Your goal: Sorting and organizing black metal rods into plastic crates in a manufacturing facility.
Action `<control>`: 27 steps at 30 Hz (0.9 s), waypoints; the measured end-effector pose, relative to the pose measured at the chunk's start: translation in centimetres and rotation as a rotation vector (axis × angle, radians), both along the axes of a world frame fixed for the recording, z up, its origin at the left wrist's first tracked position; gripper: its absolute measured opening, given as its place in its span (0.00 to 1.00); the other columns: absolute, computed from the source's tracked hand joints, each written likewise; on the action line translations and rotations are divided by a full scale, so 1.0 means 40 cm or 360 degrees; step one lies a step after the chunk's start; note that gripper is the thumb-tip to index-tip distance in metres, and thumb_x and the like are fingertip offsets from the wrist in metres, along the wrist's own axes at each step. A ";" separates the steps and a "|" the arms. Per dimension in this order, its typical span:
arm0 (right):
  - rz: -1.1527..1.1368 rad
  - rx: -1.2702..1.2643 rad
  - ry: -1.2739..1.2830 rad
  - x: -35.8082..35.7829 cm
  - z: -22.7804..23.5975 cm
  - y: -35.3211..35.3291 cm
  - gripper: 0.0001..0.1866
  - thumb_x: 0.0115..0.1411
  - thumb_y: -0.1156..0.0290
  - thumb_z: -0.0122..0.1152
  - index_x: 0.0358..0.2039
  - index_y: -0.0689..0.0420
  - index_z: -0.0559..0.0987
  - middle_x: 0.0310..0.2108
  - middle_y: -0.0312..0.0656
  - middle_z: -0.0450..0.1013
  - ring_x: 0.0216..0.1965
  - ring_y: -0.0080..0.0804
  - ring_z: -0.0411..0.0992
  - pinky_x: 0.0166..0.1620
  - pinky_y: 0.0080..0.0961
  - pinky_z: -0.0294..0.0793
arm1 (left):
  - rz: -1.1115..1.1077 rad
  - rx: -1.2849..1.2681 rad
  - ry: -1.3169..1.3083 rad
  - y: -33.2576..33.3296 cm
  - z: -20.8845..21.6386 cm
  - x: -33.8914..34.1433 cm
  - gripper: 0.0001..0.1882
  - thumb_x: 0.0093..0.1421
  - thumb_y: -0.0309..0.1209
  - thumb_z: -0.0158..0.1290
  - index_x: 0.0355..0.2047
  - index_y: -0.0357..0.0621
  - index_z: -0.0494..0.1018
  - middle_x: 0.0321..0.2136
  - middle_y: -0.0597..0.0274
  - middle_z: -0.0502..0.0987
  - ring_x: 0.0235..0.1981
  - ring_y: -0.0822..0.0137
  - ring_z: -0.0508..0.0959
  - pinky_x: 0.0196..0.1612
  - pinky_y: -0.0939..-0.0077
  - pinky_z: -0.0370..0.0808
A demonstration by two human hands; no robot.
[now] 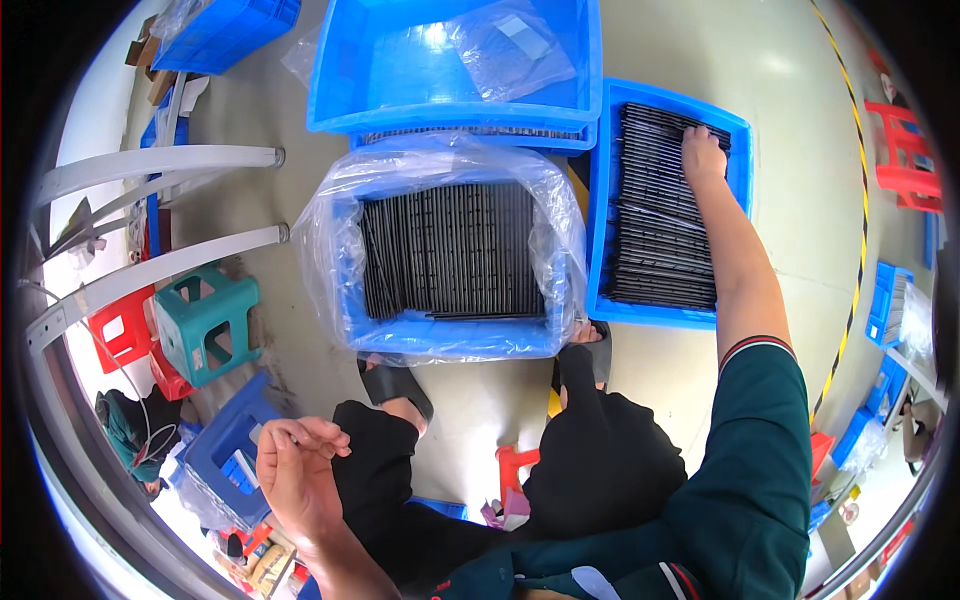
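Your right hand (703,152) reaches far out, fingers pressed down flat on the stacked black strips (655,215) in the blue crate (740,135) on the floor (right of the bag-lined crate (450,340), also packed with strips); your left hand (295,470) hangs empty beside your knee, fingers loosely curled, above a blue stool (225,440).

Glossy blue plastic crate (345,300) is lined with crinkly clear plastic film (330,215); matt black strips (452,250) are stacked inside it.
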State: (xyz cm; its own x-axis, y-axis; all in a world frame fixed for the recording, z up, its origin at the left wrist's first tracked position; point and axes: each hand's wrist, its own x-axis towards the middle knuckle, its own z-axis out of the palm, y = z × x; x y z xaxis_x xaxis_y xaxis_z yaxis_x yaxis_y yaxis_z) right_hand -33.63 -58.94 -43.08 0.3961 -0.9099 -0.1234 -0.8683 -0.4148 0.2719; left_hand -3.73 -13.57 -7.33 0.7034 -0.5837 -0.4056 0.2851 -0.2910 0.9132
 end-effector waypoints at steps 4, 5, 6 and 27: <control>-0.0042 -0.0093 -0.0208 -0.006 -0.012 0.033 0.08 0.58 0.71 0.44 0.39 0.56 0.69 0.37 0.46 0.69 0.38 0.43 0.73 0.33 0.37 0.78 | 0.0071 -0.0017 0.0011 0.013 0.004 0.007 0.12 0.66 0.34 0.38 0.30 0.38 0.64 0.28 0.48 0.74 0.27 0.62 0.75 0.33 0.73 0.72; -0.0103 -0.0093 -0.0241 0.001 -0.020 0.042 0.09 0.59 0.71 0.43 0.40 0.54 0.69 0.37 0.46 0.68 0.38 0.43 0.73 0.33 0.38 0.78 | 0.0102 -0.0003 -0.0002 0.017 0.007 0.008 0.12 0.66 0.34 0.38 0.30 0.38 0.64 0.28 0.48 0.74 0.27 0.62 0.75 0.33 0.73 0.72; -0.0082 -0.0094 -0.0239 -0.001 -0.022 0.051 0.09 0.60 0.70 0.42 0.40 0.53 0.69 0.37 0.46 0.68 0.38 0.44 0.73 0.33 0.38 0.78 | 0.0069 -0.0021 -0.0004 0.018 0.010 0.009 0.13 0.66 0.34 0.38 0.30 0.38 0.64 0.28 0.48 0.74 0.28 0.62 0.75 0.33 0.73 0.71; 0.1797 0.0647 -0.0938 0.623 0.234 0.570 0.13 0.45 0.78 0.52 0.34 0.58 0.72 0.34 0.43 0.69 0.40 0.42 0.69 0.41 0.35 0.71 | 0.0125 -0.0186 -0.0116 0.162 0.092 0.011 0.12 0.65 0.34 0.39 0.30 0.38 0.64 0.24 0.52 0.71 0.26 0.64 0.72 0.32 0.74 0.70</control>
State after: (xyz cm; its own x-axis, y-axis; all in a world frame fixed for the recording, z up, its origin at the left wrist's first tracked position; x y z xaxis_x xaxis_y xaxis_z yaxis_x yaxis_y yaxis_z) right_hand -8.72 -36.13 -33.71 0.9897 0.0099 0.1427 0.0578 -0.9402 -0.3356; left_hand -3.31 -7.09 -3.65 0.7737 -0.5661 -0.2845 0.2347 -0.1611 0.9586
